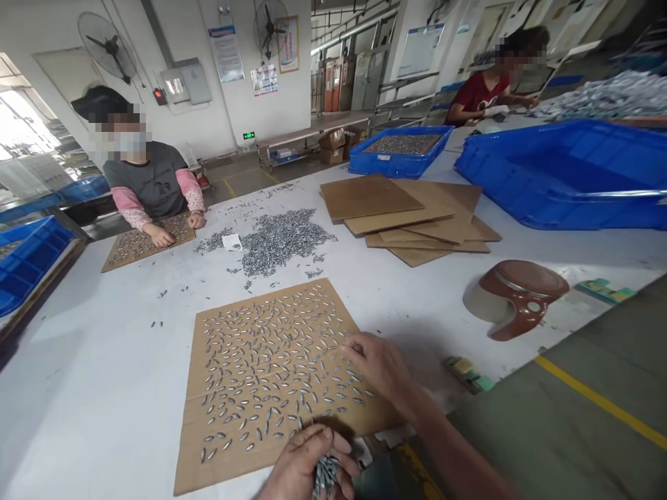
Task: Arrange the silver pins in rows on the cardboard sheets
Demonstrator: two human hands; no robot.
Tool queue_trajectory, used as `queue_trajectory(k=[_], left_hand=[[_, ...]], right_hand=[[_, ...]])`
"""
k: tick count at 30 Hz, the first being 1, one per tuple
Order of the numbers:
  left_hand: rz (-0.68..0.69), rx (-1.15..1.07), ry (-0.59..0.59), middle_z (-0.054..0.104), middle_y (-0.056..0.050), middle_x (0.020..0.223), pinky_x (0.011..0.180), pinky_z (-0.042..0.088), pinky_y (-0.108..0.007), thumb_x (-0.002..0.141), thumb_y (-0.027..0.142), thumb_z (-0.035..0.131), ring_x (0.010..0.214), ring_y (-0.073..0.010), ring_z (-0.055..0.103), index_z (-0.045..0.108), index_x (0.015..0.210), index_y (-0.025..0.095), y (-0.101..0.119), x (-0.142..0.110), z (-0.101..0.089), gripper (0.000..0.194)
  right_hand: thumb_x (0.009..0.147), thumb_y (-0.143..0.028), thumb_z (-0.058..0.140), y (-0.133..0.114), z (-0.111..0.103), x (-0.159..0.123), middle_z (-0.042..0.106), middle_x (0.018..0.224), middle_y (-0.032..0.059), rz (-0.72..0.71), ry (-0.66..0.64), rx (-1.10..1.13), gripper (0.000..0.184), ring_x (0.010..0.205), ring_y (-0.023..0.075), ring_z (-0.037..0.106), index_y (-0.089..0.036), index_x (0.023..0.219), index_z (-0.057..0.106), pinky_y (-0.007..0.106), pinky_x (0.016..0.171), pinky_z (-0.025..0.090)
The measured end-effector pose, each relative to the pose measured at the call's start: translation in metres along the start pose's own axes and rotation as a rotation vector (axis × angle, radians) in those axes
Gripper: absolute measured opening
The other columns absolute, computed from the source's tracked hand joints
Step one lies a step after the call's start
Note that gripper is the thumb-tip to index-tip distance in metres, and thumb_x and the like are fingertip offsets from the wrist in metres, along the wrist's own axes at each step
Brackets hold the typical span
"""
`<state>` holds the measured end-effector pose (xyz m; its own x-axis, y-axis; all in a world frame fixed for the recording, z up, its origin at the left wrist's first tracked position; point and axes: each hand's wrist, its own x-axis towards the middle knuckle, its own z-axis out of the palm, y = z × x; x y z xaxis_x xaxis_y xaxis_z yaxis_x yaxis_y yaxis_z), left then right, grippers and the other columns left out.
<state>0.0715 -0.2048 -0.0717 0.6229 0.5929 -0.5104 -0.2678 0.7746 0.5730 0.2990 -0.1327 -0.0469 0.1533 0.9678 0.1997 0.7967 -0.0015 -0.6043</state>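
A cardboard sheet [187,444] lies on the white table in front of me, covered with rows of small spindle-shaped metal pieces [267,425]. At its near edge, my left hand [305,458] is curled around a clump of the same metal pieces [326,475]. My right hand [378,364] is over the sheet's right side, thumb and fingertips pinched together close to the surface. Whatever sits between those fingertips is too small or hidden to make out. Beyond the sheet is a loose heap of the metal pieces [281,239].
Stacked cardboard sheets [375,198] lie at the back right, near blue trays [563,173]. A brown-red stool-like object [529,288] stands on the right. Across the table, a person [151,180] has both hands at another cardboard sheet [122,253]. Another person [487,94] works farther back.
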Motion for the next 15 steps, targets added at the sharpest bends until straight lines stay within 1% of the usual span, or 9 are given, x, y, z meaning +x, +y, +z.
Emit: queue_trajectory(k=[3, 7, 9, 12, 15], left_hand=[[0.029, -0.017, -0.001, 0.074, -0.007, 0.077, 0.045, 0.036, -0.019, 0.079, 0.061, 0.081, 0.053, -0.0118, 0.063, 0.067, 0.093, 0.014, 0.001, -0.002, -0.007, 0.051], [0.048, -0.033, -0.003, 0.074, -0.008, 0.077, 0.046, 0.035, -0.019, 0.079, 0.06, 0.081, 0.053, -0.0123, 0.063, 0.067, 0.092, 0.014, 0.002, -0.002, -0.012, 0.05], [0.05, -0.038, -0.015, 0.074, -0.008, 0.077, 0.047, 0.036, -0.02, 0.08, 0.059, 0.081, 0.054, -0.0121, 0.063, 0.068, 0.092, 0.013, 0.0, -0.002, -0.012, 0.049], [0.05, -0.051, 0.003, 0.074, -0.008, 0.075, 0.046, 0.034, -0.02, 0.078, 0.059, 0.082, 0.052, -0.0124, 0.062, 0.068, 0.091, 0.013, -0.003, -0.001, -0.011, 0.05], [0.06, -0.073, 0.028, 0.074, -0.01, 0.075, 0.044, 0.033, -0.021, 0.077, 0.06, 0.083, 0.052, -0.0144, 0.063, 0.069, 0.091, 0.012, -0.003, -0.002, -0.007, 0.052]], right_hand=[[0.095, -0.023, 0.052, -0.004, 0.007, 0.005, 0.073, 0.078, 0.0044, -0.017, -0.009, -0.076, 0.026, 0.073, 0.0212, 0.069, -0.025, 0.071, 0.061, 0.031, 0.068, 0.047], [0.098, -0.022, 0.051, -0.001, 0.017, 0.0, 0.073, 0.082, 0.0047, -0.038, 0.024, -0.181, 0.026, 0.077, 0.0229, 0.071, -0.025, 0.075, 0.063, 0.032, 0.067, 0.048], [0.098, -0.021, 0.053, 0.0, 0.018, -0.002, 0.073, 0.085, 0.005, -0.037, 0.038, -0.193, 0.024, 0.079, 0.0239, 0.072, -0.025, 0.077, 0.063, 0.032, 0.068, 0.049], [0.099, -0.023, 0.054, -0.001, 0.006, -0.004, 0.072, 0.087, 0.0045, -0.045, 0.1, -0.152, 0.02, 0.08, 0.0233, 0.072, -0.026, 0.083, 0.065, 0.032, 0.069, 0.052], [0.103, -0.027, 0.05, -0.008, -0.014, -0.019, 0.07, 0.084, 0.0033, -0.133, 0.181, -0.062, 0.021, 0.074, 0.0198, 0.07, -0.026, 0.089, 0.065, 0.03, 0.069, 0.054]])
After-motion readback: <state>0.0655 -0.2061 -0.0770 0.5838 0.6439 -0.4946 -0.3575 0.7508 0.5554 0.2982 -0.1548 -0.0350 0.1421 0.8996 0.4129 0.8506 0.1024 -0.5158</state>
